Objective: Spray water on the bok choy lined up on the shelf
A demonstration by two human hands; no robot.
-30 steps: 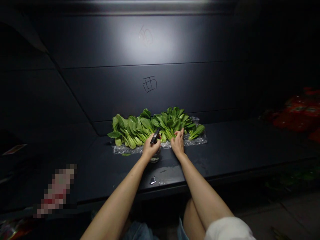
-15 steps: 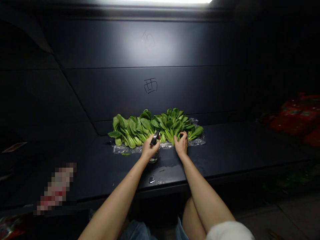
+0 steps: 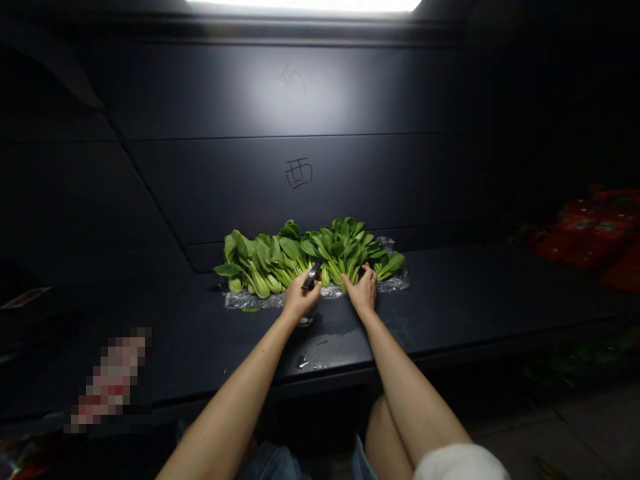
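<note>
A row of green bok choy lies on clear plastic film, leaves toward the back wall and pale stems toward me. My left hand is closed around a spray bottle with a black trigger head; part of its clear body shows under the hand. At the stem ends on the right side of the row is my right hand. Its thumb and curved fingers are spread apart, the thumb at the stems. Whether the fingertips press on any stem is hard to see.
The dark shelf has water drops near its front edge. A loose leaf lies before the film. Red packages are piled at the right. Behind stands a dark panel wall with a handwritten character.
My right thumb has shifted slightly left, widening the gap to the fingers. My left hand still holds the spray bottle in about the same place. The view has moved a little.
</note>
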